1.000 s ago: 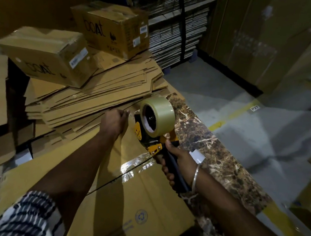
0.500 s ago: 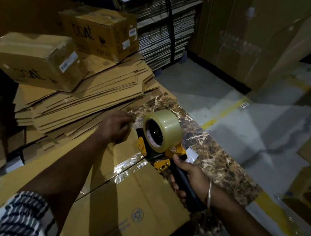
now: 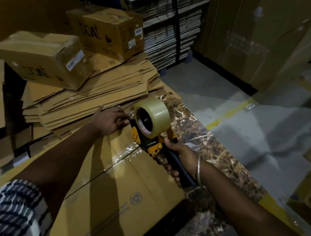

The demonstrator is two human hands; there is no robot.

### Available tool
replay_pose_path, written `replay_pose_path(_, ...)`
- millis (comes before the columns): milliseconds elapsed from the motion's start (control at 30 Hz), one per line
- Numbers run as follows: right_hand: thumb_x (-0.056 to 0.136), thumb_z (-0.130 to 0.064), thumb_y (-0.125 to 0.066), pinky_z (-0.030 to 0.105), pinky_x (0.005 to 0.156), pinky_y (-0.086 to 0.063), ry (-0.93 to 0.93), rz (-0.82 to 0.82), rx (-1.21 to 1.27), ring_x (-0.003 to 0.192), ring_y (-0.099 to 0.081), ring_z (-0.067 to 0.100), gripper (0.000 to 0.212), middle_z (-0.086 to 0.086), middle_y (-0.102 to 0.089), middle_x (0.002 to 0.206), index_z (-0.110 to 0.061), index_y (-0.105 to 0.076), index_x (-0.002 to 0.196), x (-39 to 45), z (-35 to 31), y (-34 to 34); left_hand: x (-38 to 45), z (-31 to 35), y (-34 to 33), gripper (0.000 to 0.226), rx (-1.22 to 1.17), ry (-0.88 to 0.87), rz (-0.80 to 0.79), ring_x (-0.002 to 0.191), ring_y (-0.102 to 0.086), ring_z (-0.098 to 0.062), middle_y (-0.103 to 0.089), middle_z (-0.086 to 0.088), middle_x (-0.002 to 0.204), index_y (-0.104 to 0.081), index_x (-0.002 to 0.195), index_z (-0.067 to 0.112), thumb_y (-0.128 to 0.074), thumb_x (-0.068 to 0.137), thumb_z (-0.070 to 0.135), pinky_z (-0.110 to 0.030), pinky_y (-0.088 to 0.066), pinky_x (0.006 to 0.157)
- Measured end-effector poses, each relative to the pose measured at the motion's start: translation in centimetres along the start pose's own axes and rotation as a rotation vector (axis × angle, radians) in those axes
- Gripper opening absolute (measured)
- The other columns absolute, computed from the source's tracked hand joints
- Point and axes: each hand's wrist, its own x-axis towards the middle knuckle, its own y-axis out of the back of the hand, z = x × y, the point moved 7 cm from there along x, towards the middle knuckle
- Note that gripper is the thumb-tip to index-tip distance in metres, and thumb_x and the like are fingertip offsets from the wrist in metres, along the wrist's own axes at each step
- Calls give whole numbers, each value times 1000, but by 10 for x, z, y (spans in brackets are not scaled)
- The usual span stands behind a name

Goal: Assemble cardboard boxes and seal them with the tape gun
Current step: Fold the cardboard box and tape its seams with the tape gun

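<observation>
A: Where is the tape gun?
B: The right hand (image 3: pixel 179 160) grips the black handle of the yellow-and-black tape gun (image 3: pixel 149 134), set on the seam of the brown cardboard box (image 3: pixel 132 189) on the near marble-patterned table (image 3: pixel 203 135).
A: And the left hand (image 3: pixel 109 121)?
B: Just left of the gun, fingers extended, pressing the box's far flap.

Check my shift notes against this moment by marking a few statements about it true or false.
1. The right hand grips the tape gun. True.
2. The tape roll is brown. False: it is clear, pale.
3. The left hand rests on the box being taped. True.
4. Tape already lies along the box seam. True.
5. The two printed boxes sit on the floor. False: they sit atop stacked flat cardboard.
</observation>
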Motion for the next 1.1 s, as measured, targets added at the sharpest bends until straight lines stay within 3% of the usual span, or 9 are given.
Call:
replay_pose_path(200,75,-81,-54,22,38,-29,-23,-24,10,36,-34,16,72,5,-42,62,-9,-50,81,-4,9,3,0,-6,0,50,-20,78,-44,143,-30,-14,-42,9,151,-52,138,37,-31,100,63,-69,-6,115)
replay_pose_path(333,78,-74,-51,20,36,-25,-9,-32,56,33,-33,15,65,6,-43,57,-10,-51,68,-30,35,12,-2,-7,-2,57,-4,84,-57,144,-28,-16,-41,11,151,-50,138,41,-23,97,70,-74,-6,111)
replay_pose_path(567,75,-71,-50,20,36,-23,18,45,66,39,-32,18,62,6,-45,55,-10,-52,66,-52,49,17,-7,12,9,46,57,124,-7,153,-13,-22,-34,9,159,-41,146,41,-35,102,54,-72,6,111)
replay_pose_path(667,76,-72,-49,21,37,-23,16,47,56,37,-32,17,63,6,-45,56,-10,-52,67,-50,50,17,-19,53,21,44,-26,-9,159,144,-34,-20,-47,5,151,-47,142,33,-54,98,31,-64,-8,119)
replay_pose_path(733,76,-72,-49,22,38,-23,24,57,55,36,-32,17,63,7,-45,55,-9,-52,67,-49,51,18,-27,73,11,34,-147,-117,105,129,-49,-16,-59,6,137,-58,132,29,-59,98,25,-57,-12,121)
replay_pose_path(833,76,-72,-52,26,41,-24,41,56,54,35,-32,18,64,8,-45,56,-8,-53,68,-46,52,19,-33,74,-3,29,-262,-186,32,119,-55,-15,-64,5,128,-66,125,24,-53,100,33,-55,-29,114)
replay_pose_path(900,76,-74,-55,28,43,-23,24,42,63,35,-32,18,66,8,-44,56,-8,-53,68,-44,54,20,-35,70,-3,48,-239,-200,15,119,-56,-17,-64,5,128,-68,124,24,-42,96,52,-50,-32,111)
replay_pose_path(967,73,-76,-59,30,44,-21,2,23,68,36,-32,18,68,8,-44,56,-9,-53,67,-40,55,20,-33,67,-2,68,-167,-198,4,125,-53,-17,-63,5,131,-67,125,26,-29,86,66,-49,-24,112)
replay_pose_path(1100,73,-78,-55,24,38,-25,-33,5,30,35,-33,16,68,6,-42,59,-10,-51,70,-32,45,20,-30,59,2,41,-67,-87,-9,147,-29,-14,-50,10,148,-61,133,32,-46,100,50,-63,-4,118)
